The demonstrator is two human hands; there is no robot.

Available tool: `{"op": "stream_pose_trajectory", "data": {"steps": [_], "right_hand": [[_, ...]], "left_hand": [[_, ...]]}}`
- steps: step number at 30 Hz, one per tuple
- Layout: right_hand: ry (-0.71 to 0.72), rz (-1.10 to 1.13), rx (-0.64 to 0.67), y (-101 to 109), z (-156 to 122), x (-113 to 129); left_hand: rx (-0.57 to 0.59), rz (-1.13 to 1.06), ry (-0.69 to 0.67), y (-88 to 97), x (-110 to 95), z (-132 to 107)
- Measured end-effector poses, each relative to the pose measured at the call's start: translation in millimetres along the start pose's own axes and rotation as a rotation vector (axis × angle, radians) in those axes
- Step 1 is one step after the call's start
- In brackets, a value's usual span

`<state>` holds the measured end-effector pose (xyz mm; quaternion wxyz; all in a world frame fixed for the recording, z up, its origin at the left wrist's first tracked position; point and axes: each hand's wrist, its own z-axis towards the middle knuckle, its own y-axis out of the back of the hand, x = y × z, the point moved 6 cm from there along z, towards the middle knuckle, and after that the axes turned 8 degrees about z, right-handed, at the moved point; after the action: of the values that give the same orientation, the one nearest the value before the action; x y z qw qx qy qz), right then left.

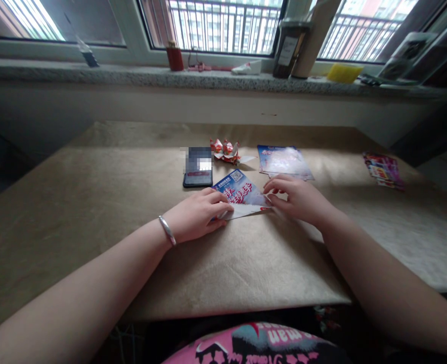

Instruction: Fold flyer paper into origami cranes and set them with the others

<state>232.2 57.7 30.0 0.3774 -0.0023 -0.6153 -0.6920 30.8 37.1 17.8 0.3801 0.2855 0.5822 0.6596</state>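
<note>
A blue printed flyer (240,194) with red-and-white lettering and a QR code lies at an angle before me. Its near edge is folded over, showing a white strip. My left hand (196,212), with a silver bangle at the wrist, grips the left end of the fold between thumb and fingers. At the opposite end, my right hand (295,198) pinches the corner. Beyond the flyer stands a folded red-and-white paper piece (226,151) with several points. A phone (197,169) with a blurred screen lies just past my left hand.
More blue flyers (284,161) are stacked beyond my right hand. Colourful pink-and-red printed papers (383,171) lie at the far right of the table (75,202). A window sill (132,76) behind holds a red cylinder (175,56), a dark bottle (289,49) and a yellow block (344,73).
</note>
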Motion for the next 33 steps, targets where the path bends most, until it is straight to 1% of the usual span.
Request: {"op": "stream_pose_trajectory", "data": {"steps": [4, 7, 12, 16, 19, 23, 26, 29, 33], "right_hand": [[0.079, 0.046, -0.063, -3.7, 1.3, 8.4], [0.151, 0.047, -0.070, -8.3, 2.4, 12.2], [0.150, 0.028, -0.049, -12.7, 4.3, 11.1], [0.113, 0.028, -0.049, -12.8, 5.0, 7.6], [0.056, 0.056, -0.045, -12.9, 5.2, 3.0], [-0.090, 0.073, -0.032, -12.6, 4.4, -5.4], [-0.198, 0.126, -0.019, -13.1, 2.8, -11.5], [-0.211, 0.202, -0.008, -15.2, 2.2, -14.3], [-0.225, 0.329, 0.064, -23.3, 3.1, -18.2]], "left_hand": [[-0.043, -0.024, -0.060, -1.4, -5.0, 1.4], [-0.045, -0.042, -0.093, -2.1, -9.4, 3.4], [-0.024, -0.074, -0.139, -4.0, -13.9, 6.8], [-0.035, -0.048, -0.145, -3.5, -13.6, 7.1], [-0.055, -0.023, -0.137, -2.4, -12.9, 6.1], [-0.075, -0.061, -0.113, -3.7, -10.3, 4.2], [-0.079, -0.073, -0.084, -6.0, -6.5, 3.1], [-0.083, -0.074, -0.047, -5.9, -3.3, 2.4], [-0.062, -0.060, 0.000, -3.6, -1.8, 2.6]]}}
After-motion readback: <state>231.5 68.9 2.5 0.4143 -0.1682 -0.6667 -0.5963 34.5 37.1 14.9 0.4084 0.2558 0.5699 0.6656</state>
